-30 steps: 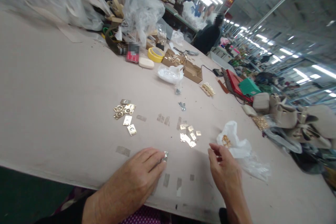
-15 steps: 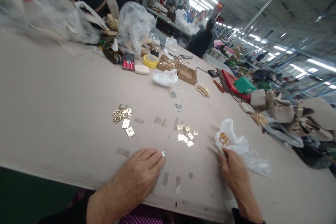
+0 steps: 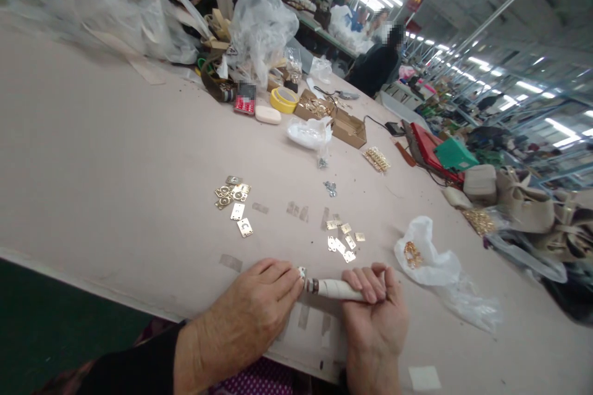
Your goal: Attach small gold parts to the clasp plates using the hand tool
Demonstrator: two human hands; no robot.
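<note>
My left hand (image 3: 257,302) rests on the table near its front edge, fingers pressed together over a small metal plate (image 3: 301,271). Only the plate's end shows past the fingertips. My right hand (image 3: 375,302), palm turned up, is wrapped round the white handle of what looks like a screwdriver (image 3: 336,289). It points left, its metal end against or right beside the plate; the very tip is hidden. Gold-coloured plates (image 3: 340,245) lie loose beyond my hands, and a pile of rectangular and ringed plates (image 3: 233,192) lies farther left. Right of my right hand is an open plastic bag (image 3: 428,259) of small gold parts (image 3: 412,255).
Small silver pieces (image 3: 330,188) lie mid-table. Behind them are a plastic bag (image 3: 309,133), cardboard boxes (image 3: 348,128), yellow tape (image 3: 284,99) and a red phone (image 3: 244,100). Beige bow-trimmed items (image 3: 528,203) crowd the right side. A person in dark clothes (image 3: 375,68) is in the background.
My right hand has moved left from beside the bag of gold parts, bringing the screwdriver to the plate under my left fingers. My left hand keeps its hold. The view has shifted slightly.
</note>
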